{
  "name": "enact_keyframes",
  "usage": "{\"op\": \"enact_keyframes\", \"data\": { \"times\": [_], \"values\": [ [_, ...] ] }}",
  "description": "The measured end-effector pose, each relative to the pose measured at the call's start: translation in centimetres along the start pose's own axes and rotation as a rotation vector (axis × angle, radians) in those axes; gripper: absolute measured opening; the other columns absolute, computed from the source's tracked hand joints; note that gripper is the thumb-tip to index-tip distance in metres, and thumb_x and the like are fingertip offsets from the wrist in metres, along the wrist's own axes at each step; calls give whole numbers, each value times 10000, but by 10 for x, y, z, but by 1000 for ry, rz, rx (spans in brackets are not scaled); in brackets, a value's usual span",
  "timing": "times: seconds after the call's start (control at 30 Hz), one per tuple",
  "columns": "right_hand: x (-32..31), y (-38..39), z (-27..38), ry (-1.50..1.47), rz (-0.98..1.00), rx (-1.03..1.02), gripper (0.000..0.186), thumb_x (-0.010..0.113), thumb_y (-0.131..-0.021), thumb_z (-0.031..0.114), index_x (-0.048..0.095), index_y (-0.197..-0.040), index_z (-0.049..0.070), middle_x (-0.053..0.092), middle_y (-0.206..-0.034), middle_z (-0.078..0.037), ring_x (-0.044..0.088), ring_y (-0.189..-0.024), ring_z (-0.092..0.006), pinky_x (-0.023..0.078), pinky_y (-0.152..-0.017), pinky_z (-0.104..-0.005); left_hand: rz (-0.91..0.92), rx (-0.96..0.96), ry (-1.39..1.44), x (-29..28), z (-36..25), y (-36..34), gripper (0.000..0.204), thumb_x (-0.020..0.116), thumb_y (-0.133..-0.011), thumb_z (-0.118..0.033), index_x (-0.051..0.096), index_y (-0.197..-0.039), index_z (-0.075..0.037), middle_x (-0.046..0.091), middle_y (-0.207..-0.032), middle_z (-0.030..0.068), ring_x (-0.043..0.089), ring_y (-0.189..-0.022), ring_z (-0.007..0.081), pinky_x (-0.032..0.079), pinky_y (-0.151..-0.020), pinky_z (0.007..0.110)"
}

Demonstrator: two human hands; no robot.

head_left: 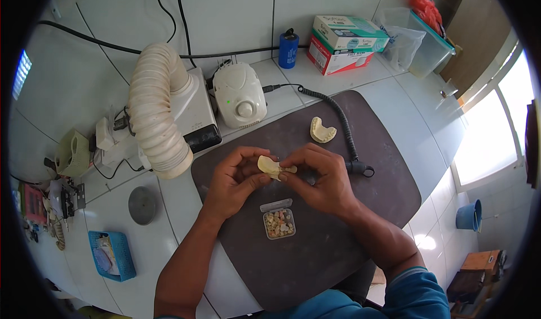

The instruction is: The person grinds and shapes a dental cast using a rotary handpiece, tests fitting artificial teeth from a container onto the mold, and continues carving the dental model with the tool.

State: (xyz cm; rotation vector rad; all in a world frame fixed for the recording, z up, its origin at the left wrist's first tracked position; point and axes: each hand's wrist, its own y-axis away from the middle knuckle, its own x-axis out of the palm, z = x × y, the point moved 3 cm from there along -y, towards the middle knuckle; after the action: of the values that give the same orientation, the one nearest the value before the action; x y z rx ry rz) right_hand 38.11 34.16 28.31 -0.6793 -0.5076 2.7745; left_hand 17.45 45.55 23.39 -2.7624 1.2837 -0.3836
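Both hands meet above the middle of a dark grey, rounded work mat (338, 251) that lies on a white tiled counter (169, 246). The left hand (234, 178) has its fingers curled, and its thumb and fingertips pinch the left end of a small cream-coloured plaster dental cast (269, 166). The right hand (321, 175) is also curled; its thumb and index finger close on the right end of the same cast, so the cast is held between the 2 hands, a little above the mat. Just below the hands, on the mat, stands a small clear plastic box (279, 224) filled with tiny pieces in mixed pale colours, and its lid is open toward the hands. A second cream plaster cast in horseshoe shape (322, 131) lies on the mat farther away, well apart from the hands. Beside it, a black coiled cable (338, 113) runs across the mat and ends near the right hand in a dark handpiece (359, 166). The cable comes from a white rounded control unit with a knob (239, 95) at the back of the counter. To the left of this unit is a wide, ribbed cream suction hose (155, 113) on a white and black box (197, 113). On the counter at the left are a flat grey round disc (142, 205) and a small blue plastic basket (111, 255).
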Motion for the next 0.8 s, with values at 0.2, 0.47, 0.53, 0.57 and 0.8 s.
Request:
{"op": "enact_keyframes", "data": {
  "times": [0.2,0.47,0.53,0.57,0.8],
  "values": [
    [0,-1,0,-27,35,20,217,891,-988,5,808,-1188,-10,792,-1122,-122,826,-1010,-251,657,-906,-378,1,-44,-26,1,-2,1,442,780,-1117,69,651,-1530,-20,784,-1506,157,784,-1385,224,660,-1167,381],
    [-5,-3,2,-94,54,7,276,824,-961,-49,829,-1236,-16,788,-1182,-138,825,-1100,-266,643,-1000,-384,10,-37,9,2,-3,1,432,776,-1126,68,656,-1527,-40,787,-1494,133,792,-1367,209,664,-1113,349],
    [-4,-2,2,-83,72,1,301,813,-959,-60,841,-1256,-14,788,-1209,-141,827,-1114,-263,644,-1012,-383,4,-50,12,1,-2,1,430,781,-1126,62,656,-1525,-39,787,-1492,131,795,-1363,208,663,-1093,338],
    [-4,-1,2,-78,80,-3,315,807,-959,-66,848,-1266,-13,788,-1222,-143,828,-1122,-262,644,-1018,-383,9,-44,17,1,-2,1,429,782,-1126,60,657,-1525,-39,787,-1491,130,797,-1360,206,662,-1083,333],
    [-1,1,-3,-176,76,61,311,805,-961,-72,861,-1261,-11,796,-1231,-133,824,-1139,-240,636,-1037,-379,23,-21,0,0,-1,1,428,780,-1127,60,660,-1525,-45,786,-1485,125,800,-1346,196,657,-1057,316]
  ]
}}
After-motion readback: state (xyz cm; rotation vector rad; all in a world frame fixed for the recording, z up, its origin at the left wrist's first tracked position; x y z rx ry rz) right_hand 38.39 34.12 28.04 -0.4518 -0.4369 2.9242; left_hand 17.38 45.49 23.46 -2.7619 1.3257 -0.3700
